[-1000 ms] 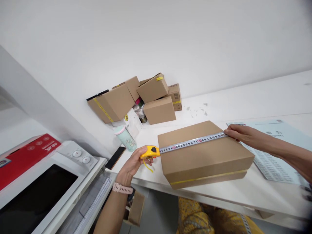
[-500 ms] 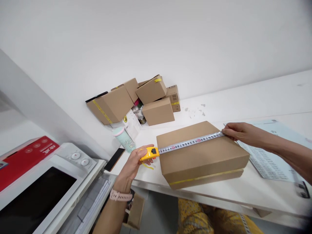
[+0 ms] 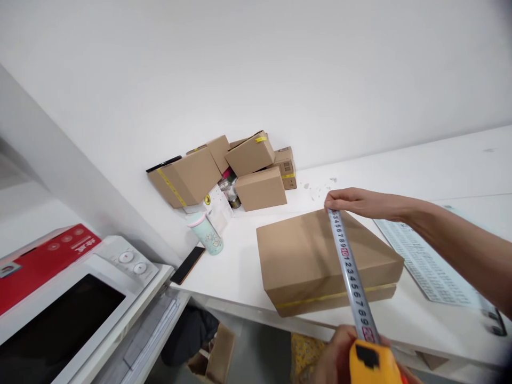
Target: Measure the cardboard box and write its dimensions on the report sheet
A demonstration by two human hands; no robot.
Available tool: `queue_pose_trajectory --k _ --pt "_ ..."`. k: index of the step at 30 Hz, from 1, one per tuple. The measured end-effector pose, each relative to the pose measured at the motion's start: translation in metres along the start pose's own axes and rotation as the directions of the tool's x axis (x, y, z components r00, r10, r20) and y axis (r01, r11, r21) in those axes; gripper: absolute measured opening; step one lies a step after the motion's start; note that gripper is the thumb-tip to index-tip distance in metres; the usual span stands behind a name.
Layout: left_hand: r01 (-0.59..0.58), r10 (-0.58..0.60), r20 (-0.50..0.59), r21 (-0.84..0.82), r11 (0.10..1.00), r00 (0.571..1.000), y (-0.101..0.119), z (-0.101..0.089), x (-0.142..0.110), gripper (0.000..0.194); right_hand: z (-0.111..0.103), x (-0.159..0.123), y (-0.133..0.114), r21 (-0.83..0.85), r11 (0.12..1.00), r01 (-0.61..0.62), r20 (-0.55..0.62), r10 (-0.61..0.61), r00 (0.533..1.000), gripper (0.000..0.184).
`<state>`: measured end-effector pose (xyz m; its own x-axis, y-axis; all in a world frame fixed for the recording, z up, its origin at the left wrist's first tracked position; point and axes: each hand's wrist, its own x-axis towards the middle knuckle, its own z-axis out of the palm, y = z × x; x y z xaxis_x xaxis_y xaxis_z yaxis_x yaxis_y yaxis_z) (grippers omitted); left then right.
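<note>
A flat brown cardboard box [image 3: 312,256] with a yellow tape band lies on the white table [image 3: 440,160]. A steel measuring tape [image 3: 352,277] runs across the box from back to front. My right hand [image 3: 352,201] pinches the tape's end at the far edge of the box. My left hand [image 3: 340,357], low at the frame's bottom edge, grips the yellow tape measure case [image 3: 374,362] in front of the box's near edge.
A pile of small cardboard boxes [image 3: 224,170] leans on the wall at the back. A mint cup [image 3: 206,230] and a black phone [image 3: 187,265] lie left of the box. A printed sheet [image 3: 428,261] lies to the right. A white appliance [image 3: 72,309] stands at left.
The tape lay across the box from left to right. Now my left hand has swung the case to the front, and my right hand has shifted the tape's end to the back edge.
</note>
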<state>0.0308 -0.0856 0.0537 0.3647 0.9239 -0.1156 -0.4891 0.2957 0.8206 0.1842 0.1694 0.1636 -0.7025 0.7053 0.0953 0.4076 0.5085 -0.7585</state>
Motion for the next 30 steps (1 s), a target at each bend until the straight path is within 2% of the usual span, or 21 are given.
queue_pose_trajectory --k 3,7,10,13,17,21,30 --pt "-0.091 0.086 -0.085 -0.064 0.994 0.993 -0.003 0.018 0.024 0.065 0.007 0.030 0.013 0.041 0.998 -0.042 0.044 0.040 0.998 0.043" --pt "-0.117 0.096 -0.116 -0.183 0.976 0.989 0.008 0.039 0.047 0.057 0.019 0.059 0.031 0.071 0.989 -0.129 0.050 0.125 0.991 0.041" --pt "-0.147 0.119 -0.153 -0.186 0.971 0.981 0.007 0.045 0.056 0.058 0.026 0.070 0.040 0.010 0.991 -0.135 0.064 0.134 0.989 0.039" --pt "-0.095 0.064 -0.172 -0.176 0.980 0.983 0.002 0.048 0.055 0.062 0.029 0.071 0.046 -0.024 0.993 -0.115 0.076 0.116 0.990 0.040" --pt "-0.068 0.029 -0.226 -0.166 0.984 0.974 0.000 0.054 0.048 0.066 0.030 0.065 0.051 0.043 0.998 -0.045 0.098 0.041 0.994 0.039" --pt "-0.071 0.026 -0.216 -0.203 0.977 0.976 -0.001 0.058 0.046 0.068 0.034 0.062 0.055 0.056 0.998 0.040 0.050 -0.043 0.998 0.039" --pt "-0.050 0.017 -0.177 -0.187 0.981 0.984 -0.006 0.055 0.045 0.063 0.034 0.059 0.048 0.092 0.995 -0.041 0.021 0.039 0.999 0.036"
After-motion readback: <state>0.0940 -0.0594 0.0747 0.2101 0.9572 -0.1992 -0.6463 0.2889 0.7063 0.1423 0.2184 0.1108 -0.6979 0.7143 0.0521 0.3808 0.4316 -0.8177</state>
